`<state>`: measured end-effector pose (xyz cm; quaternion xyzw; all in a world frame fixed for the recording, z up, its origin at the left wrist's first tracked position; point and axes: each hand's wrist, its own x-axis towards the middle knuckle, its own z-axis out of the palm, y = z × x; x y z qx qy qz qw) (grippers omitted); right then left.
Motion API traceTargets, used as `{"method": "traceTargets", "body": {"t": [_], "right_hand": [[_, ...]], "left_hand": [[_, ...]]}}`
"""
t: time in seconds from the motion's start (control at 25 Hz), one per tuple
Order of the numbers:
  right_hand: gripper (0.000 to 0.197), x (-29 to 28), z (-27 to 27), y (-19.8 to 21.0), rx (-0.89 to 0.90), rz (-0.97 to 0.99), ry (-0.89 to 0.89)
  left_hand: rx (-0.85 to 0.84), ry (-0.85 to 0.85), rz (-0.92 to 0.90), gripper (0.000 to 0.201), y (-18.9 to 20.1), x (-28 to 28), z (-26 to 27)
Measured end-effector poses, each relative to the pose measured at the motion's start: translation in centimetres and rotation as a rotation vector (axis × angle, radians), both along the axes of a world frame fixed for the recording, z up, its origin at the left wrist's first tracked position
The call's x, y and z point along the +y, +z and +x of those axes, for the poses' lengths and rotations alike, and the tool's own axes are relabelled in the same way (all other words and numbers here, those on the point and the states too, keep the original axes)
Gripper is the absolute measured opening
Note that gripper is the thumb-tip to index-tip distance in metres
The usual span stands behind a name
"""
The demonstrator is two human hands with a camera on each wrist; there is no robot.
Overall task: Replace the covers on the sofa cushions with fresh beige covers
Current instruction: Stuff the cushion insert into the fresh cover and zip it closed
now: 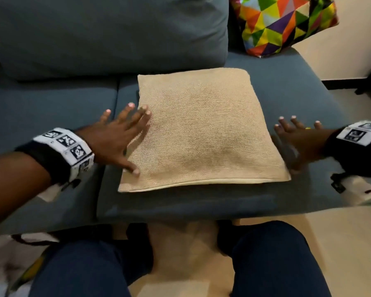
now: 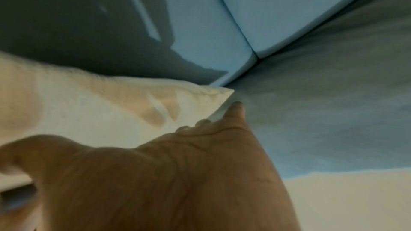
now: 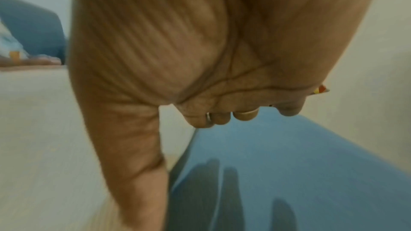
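A square cushion in a beige woven cover point(image 1: 199, 129) lies flat on the blue-grey sofa seat point(image 1: 51, 108). My left hand point(image 1: 120, 133) lies flat with fingers spread on the cushion's left edge, thumb near its front-left corner. In the left wrist view the beige cushion point(image 2: 100, 104) shows as a pale corner beyond my left hand point(image 2: 177, 173). My right hand point(image 1: 296, 136) hovers with straight spread fingers just right of the cushion and holds nothing. The right wrist view shows my right hand point(image 3: 200, 59) above the sofa seat point(image 3: 289, 164), casting a finger shadow.
A multicoloured triangle-patterned cushion point(image 1: 285, 22) leans at the sofa's back right. A large blue-grey back cushion point(image 1: 107, 35) stands behind the seat. My knees in dark trousers point(image 1: 272, 260) are at the sofa's front edge. Pale floor point(image 1: 341, 232) lies to the right.
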<state>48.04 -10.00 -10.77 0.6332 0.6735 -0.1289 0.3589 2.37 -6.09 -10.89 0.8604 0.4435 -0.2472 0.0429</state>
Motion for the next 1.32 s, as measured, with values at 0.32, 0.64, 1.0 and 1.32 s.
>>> {"method": "traceTargets", "body": {"t": [0.32, 0.64, 1.0, 1.32], "right_hand": [[0.164, 10.0, -15.5, 2.3, 0.269, 0.232, 0.346], [0.159, 11.2, -12.4, -4.2, 0.335, 0.192, 0.321], [0.154, 8.9, -7.0, -5.1, 0.423, 0.147, 0.115], [0.157, 7.9, -4.4, -3.1, 0.317, 0.011, 0.028]], "left_hand": [[-0.154, 0.114, -0.026, 0.17, 0.8, 7.0, 11.3], [-0.271, 0.276, -0.174, 0.164, -5.3, 6.9, 9.2], [-0.346, 0.321, -0.219, 0.16, -5.5, 5.6, 7.5], [-0.234, 0.307, -0.28, 0.164, -3.9, 4.9, 5.0]]}}
